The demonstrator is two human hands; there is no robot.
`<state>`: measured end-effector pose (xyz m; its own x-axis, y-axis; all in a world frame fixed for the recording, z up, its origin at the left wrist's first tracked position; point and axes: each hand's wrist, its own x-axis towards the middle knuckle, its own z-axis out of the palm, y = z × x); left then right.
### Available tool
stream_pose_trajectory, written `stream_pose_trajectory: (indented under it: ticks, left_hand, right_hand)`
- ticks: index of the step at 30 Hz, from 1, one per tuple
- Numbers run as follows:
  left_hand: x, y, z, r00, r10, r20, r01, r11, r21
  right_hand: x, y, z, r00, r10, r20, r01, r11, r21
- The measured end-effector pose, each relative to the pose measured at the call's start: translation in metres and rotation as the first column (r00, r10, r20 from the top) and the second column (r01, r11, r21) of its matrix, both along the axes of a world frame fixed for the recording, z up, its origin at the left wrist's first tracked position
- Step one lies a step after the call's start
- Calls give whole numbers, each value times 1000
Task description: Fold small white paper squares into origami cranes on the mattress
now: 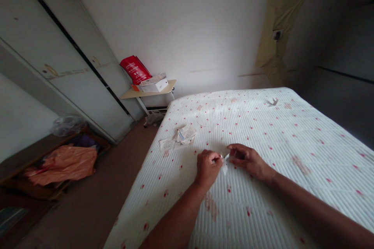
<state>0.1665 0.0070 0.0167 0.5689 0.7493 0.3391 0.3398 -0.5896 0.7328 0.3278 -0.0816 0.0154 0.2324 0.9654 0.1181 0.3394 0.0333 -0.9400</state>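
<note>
A small piece of folded white paper (224, 168) is held just above the bed, between my two hands. My left hand (208, 167) pinches its left side between thumb and fingertips. From the right, my right hand (248, 160) has its thumb and fingers around the paper's other side, the index finger slightly raised. The fingers partly cover the folded paper, so its full shape is hard to make out. Left of my hands, several printed paper pieces (187, 134) lie on the bed. Farther off at the right lies another folded paper shape (274, 102), pointed like a bird.
The bed (263, 202) has a ribbed white cover with small red flowers. Beyond its left corner, a small table (128, 93) bears a red bag (135, 69) and a white box (159, 85). Cabinets (67, 54) and a low shelf with orange cloth (66, 163) stand left.
</note>
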Motion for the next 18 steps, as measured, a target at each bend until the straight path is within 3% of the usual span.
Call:
stream_pose_trajectory:
  ticks: [8, 13, 18]
  left_hand:
    - [5, 1, 2, 973, 116, 198, -54, 954, -295]
    - [9, -4, 8, 964, 157, 213, -74, 933, -353]
    - [3, -9, 15, 962, 78, 262, 18, 939, -344]
  right_hand:
    - [-10, 1, 13, 983, -143, -117, 143, 990, -8]
    - [-25, 7, 19, 977, -122, -174, 114, 992, -52]
    - [-23, 9, 22, 947, -20, -322, 4, 999, -51]
